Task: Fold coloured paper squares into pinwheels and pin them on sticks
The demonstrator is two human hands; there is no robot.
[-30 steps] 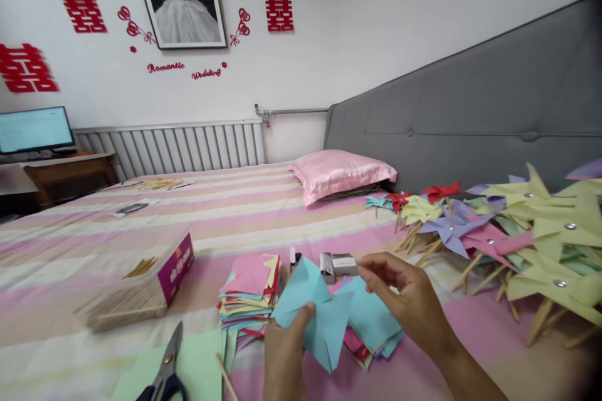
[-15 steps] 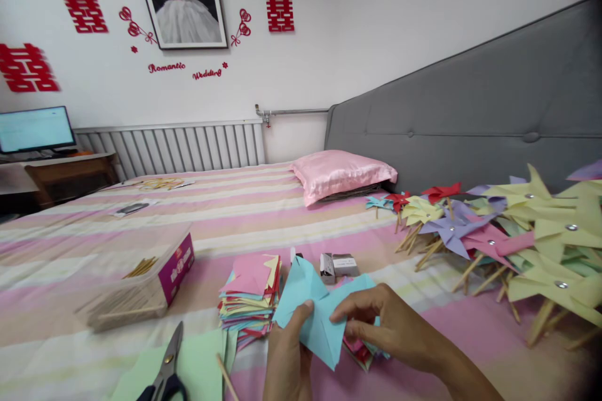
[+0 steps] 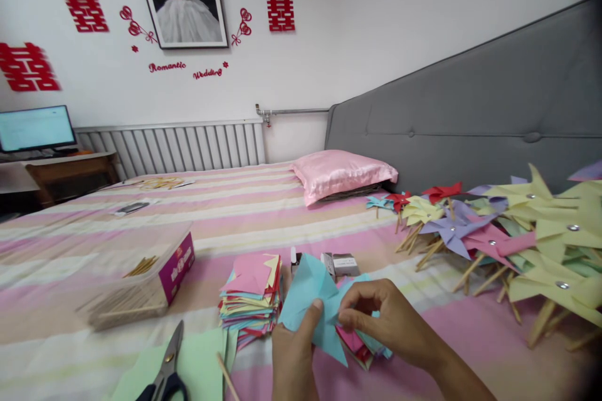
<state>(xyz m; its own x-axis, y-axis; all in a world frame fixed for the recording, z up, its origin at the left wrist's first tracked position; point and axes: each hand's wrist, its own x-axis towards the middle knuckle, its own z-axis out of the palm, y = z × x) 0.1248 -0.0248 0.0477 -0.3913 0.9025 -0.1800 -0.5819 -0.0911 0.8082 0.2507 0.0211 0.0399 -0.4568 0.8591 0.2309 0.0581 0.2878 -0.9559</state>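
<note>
A light blue paper pinwheel [image 3: 308, 291], its blades partly folded, is gripped in my left hand [image 3: 296, 351], with the thumb pressed near its middle. My right hand [image 3: 388, 319] has thumb and index finger pinched at the pinwheel's right edge; the fingertips partly hide what they grip. Just left of my hands sits a tall stack of coloured paper pieces [image 3: 251, 301]. Another pile of coloured paper [image 3: 360, 348] lies beneath and behind my right hand. Small grey-and-white boxes [image 3: 345, 264] stand behind the pinwheel.
Scissors [image 3: 169, 363] lie on green paper sheets [image 3: 202, 363], beside a wooden stick [image 3: 227, 376]. A clear box of sticks [image 3: 136, 294] is further left. Finished pinwheels [image 3: 493, 241] crowd the right side. A pink pillow [image 3: 343, 172] rests against the grey headboard [image 3: 470, 113].
The pinwheel and my left hand have shifted slightly right, and the paper has turned a little. My right fingers have drawn closer together at its edge.
</note>
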